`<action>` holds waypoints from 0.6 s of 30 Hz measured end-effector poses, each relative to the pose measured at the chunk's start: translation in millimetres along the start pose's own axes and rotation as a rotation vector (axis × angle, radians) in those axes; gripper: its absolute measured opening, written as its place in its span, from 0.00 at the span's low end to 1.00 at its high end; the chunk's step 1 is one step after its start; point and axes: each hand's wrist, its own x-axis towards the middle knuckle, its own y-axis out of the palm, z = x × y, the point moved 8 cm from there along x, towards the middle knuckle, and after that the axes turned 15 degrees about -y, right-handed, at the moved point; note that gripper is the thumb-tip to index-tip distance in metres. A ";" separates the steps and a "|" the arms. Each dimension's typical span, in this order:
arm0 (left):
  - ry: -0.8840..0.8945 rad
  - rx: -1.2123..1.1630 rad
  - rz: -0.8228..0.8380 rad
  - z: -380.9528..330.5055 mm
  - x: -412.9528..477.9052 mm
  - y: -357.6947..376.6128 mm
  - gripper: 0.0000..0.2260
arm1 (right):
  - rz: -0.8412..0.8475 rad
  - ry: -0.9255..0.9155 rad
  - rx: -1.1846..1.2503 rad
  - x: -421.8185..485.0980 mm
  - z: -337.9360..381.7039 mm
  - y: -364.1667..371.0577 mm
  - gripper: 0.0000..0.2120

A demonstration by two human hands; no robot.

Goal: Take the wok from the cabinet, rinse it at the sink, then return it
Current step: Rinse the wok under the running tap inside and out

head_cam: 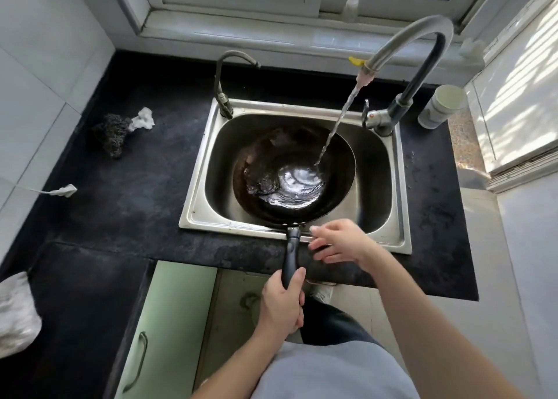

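The dark wok [294, 169] sits in the steel sink [199, 193], its black handle reaching toward me over the front rim. My left hand [282, 303] grips the end of that handle. Water runs from the tall curved faucet [422, 45] in a slanted stream into the wok's right side, and a foamy pool swirls at its bottom. My right hand [339, 241] hovers open, fingers spread, just right of the handle's base above the sink's front rim, holding nothing.
A second, smaller faucet [225, 96] stands at the sink's back left. A steel scourer [113, 133] and white rag lie on the black counter to the left. A white cup [444, 105] sits at the right. A green cabinet door [157, 329] is below.
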 end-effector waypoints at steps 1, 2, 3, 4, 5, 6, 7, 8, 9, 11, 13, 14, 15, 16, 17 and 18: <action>0.005 0.008 0.002 0.7 0.2 0.7 0.16 | -0.081 -0.029 -0.034 4.1 4.8 -23.1 0.14; 0.006 0.015 0.004 1.0 -0.1 1.2 0.16 | -0.170 -0.076 -0.091 9.2 11.5 -48.0 0.12; 0.006 0.024 0.005 1.9 -0.3 1.4 0.16 | -0.260 -0.142 -0.207 14.6 20.9 -74.0 0.09; 0.008 0.037 0.005 2.6 0.2 1.7 0.17 | -0.347 -0.220 -0.374 18.1 35.0 -98.1 0.07; 0.014 0.058 0.002 4.2 1.2 1.7 0.18 | -0.424 -0.295 -0.536 20.4 50.3 -118.0 0.06; 0.020 0.081 -0.012 6.0 2.4 1.2 0.18 | -0.483 -0.369 -0.677 21.8 67.0 -131.8 0.10; 0.023 0.101 -0.032 8.1 3.7 -0.5 0.18 | -0.509 -0.449 -0.781 25.2 82.7 -140.8 0.16; 0.020 0.123 -0.056 10.9 5.6 -3.0 0.19 | -0.514 -0.522 -0.865 29.8 97.8 -146.5 0.21; 0.017 0.144 -0.076 13.3 7.8 -5.2 0.23 | -0.506 -0.581 -0.938 36.1 111.5 -150.2 0.26; 0.015 0.172 -0.096 14.0 9.0 -8.1 0.34 | -0.455 -0.630 -1.064 52.5 131.6 -154.3 0.34; 0.010 0.181 -0.096 14.8 9.5 -10.8 0.42 | -0.385 -0.585 -1.160 72.6 139.2 -156.9 0.39; 0.009 0.186 -0.090 15.3 10.2 -12.0 0.45 | -0.355 -0.547 -1.207 81.6 141.4 -157.0 0.39; 0.011 0.192 -0.093 16.1 10.9 -13.7 0.45 | -0.326 -0.515 -1.261 90.0 142.6 -156.9 0.39; 0.016 0.178 -0.099 15.5 10.2 -14.4 0.42 | -0.297 -0.497 -1.325 96.7 144.4 -155.6 0.39; 0.016 0.166 -0.110 14.6 10.3 -15.2 0.37 | -0.270 -0.482 -1.384 101.9 146.1 -154.0 0.39; 0.007 0.144 -0.112 14.8 12.3 -14.4 0.33 | -0.245 -0.461 -1.435 106.4 145.6 -153.7 0.39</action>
